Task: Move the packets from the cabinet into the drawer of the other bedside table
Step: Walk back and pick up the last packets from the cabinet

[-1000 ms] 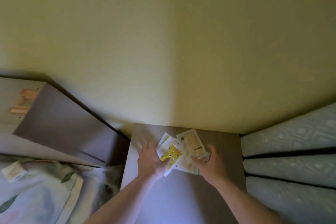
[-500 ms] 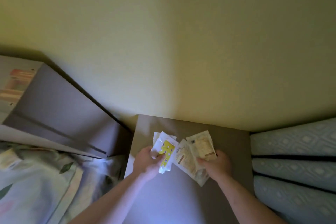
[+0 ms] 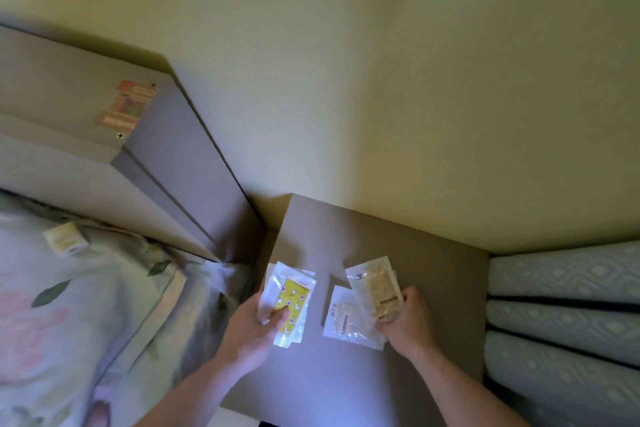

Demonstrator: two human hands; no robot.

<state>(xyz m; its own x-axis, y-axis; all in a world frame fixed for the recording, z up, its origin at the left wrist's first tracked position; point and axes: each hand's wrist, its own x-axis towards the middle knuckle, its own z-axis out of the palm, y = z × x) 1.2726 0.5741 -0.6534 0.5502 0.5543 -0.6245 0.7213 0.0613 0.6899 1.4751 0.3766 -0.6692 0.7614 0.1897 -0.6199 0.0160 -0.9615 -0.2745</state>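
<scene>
Both of my hands hold packets above the grey top of a bedside table [image 3: 374, 239]. My left hand [image 3: 256, 326] grips a clear packet with a yellow patterned card [image 3: 292, 298], with other white packets behind it. My right hand [image 3: 407, 319] grips a beige packet [image 3: 377, 289] fanned over a white packet [image 3: 346, 317]. The two bundles are apart, with bare tabletop showing between them. No drawer is in view.
A bed with floral bedding [image 3: 79, 305] lies at the left, with one small packet [image 3: 64, 239] on it. The grey headboard [image 3: 104, 135] stands behind it against the yellow wall. Patterned blue cushions [image 3: 568, 315] are stacked to the right of the table.
The packets, gathered in one pile under both hands a second ago, are now split into two bundles. My hands have drawn apart, left and right, lifting them off the tabletop.
</scene>
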